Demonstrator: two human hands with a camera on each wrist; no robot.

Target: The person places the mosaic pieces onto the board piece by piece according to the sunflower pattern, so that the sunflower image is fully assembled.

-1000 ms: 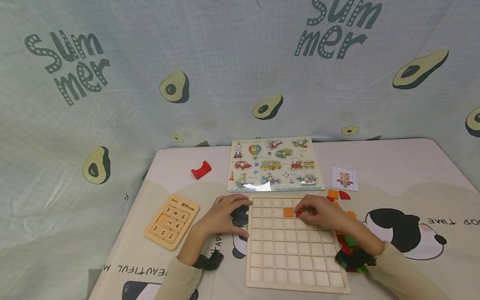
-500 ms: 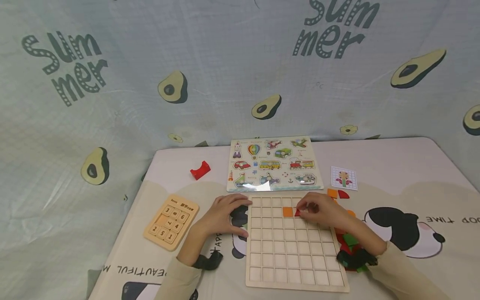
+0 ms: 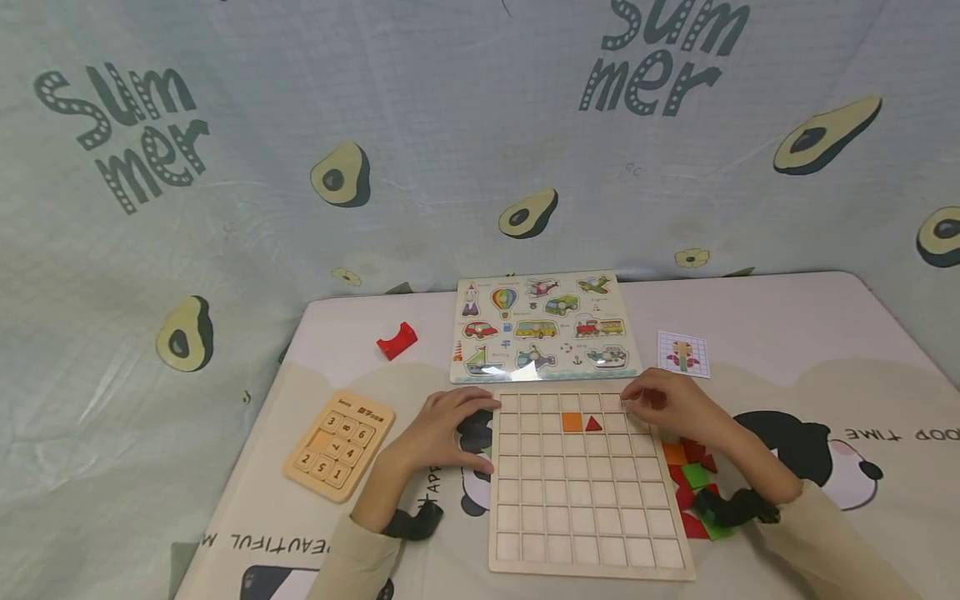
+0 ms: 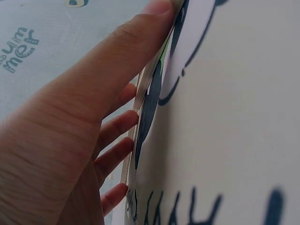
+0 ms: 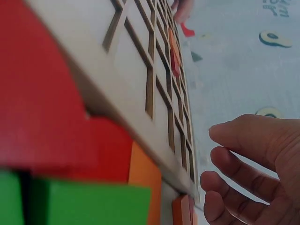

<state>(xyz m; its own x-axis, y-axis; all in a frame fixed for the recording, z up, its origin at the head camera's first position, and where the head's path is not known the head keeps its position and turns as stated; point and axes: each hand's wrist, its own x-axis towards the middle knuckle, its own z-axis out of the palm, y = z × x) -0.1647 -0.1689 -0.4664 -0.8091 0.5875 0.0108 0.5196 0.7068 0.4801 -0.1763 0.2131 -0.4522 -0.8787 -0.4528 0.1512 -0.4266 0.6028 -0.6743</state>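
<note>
A wooden grid board (image 3: pixel 581 493) lies in the middle of the table in the head view. An orange square tile (image 3: pixel 572 422) and a red triangle tile (image 3: pixel 593 424) sit side by side in its second row from the back. My left hand (image 3: pixel 444 429) touches the board's left edge with thumb and fingertips, which the left wrist view also shows. Over the board's far right corner hovers my right hand (image 3: pixel 678 406), its fingers loosely bent and nothing visible in them. Loose red, orange and green tiles (image 3: pixel 695 476) are heaped along the board's right side, partly under the right forearm.
Behind the board lies a vehicle picture puzzle (image 3: pixel 543 325), with a small pattern card (image 3: pixel 683 355) to its right. To the left are a wooden number puzzle (image 3: pixel 341 446) and a red arched block (image 3: pixel 397 341). A printed curtain (image 3: pixel 435 125) hangs behind the table.
The right hand has let go of the red triangle tile, leaving it in the cell beside the orange square, and moved right and back. The left hand stays at the board's edge.
</note>
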